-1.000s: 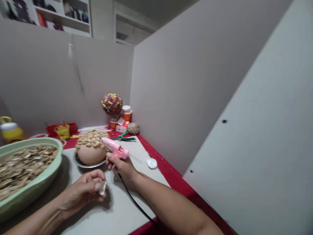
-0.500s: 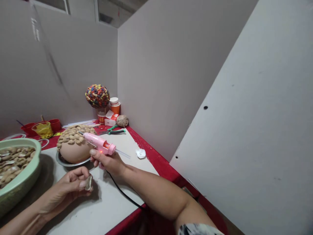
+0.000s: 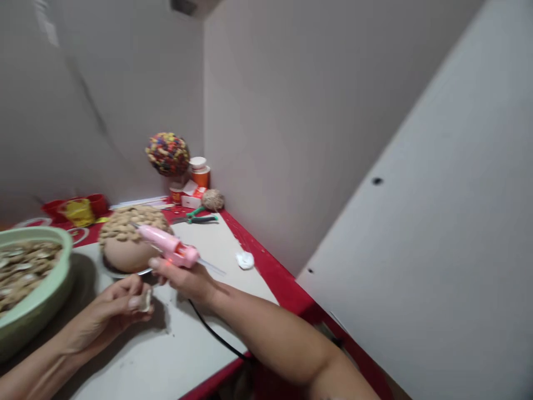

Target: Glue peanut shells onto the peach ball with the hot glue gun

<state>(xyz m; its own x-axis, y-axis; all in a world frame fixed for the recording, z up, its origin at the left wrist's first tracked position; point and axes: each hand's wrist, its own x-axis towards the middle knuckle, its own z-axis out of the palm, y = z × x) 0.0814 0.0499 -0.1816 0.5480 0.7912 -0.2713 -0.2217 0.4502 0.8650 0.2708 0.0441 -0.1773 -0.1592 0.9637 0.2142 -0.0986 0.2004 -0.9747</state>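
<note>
Glue gun [image 3: 164, 241] and shell [image 3: 146, 301] sit in curled, outstretched hands [image 3: 185, 280].

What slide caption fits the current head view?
Right hand holds a pink glue gun by a ball partly covered in peanut shells; left hand pinches a pale shell piece.

The green basin [image 3: 65, 261] is cut off by the left edge. The handle of the pink glue gun [image 3: 163, 241] is mostly covered by the right hand [image 3: 189, 283] — part of the tan ball [image 3: 127, 253], by the gun. The yellow cup [image 3: 79, 212] is blurred.
</note>
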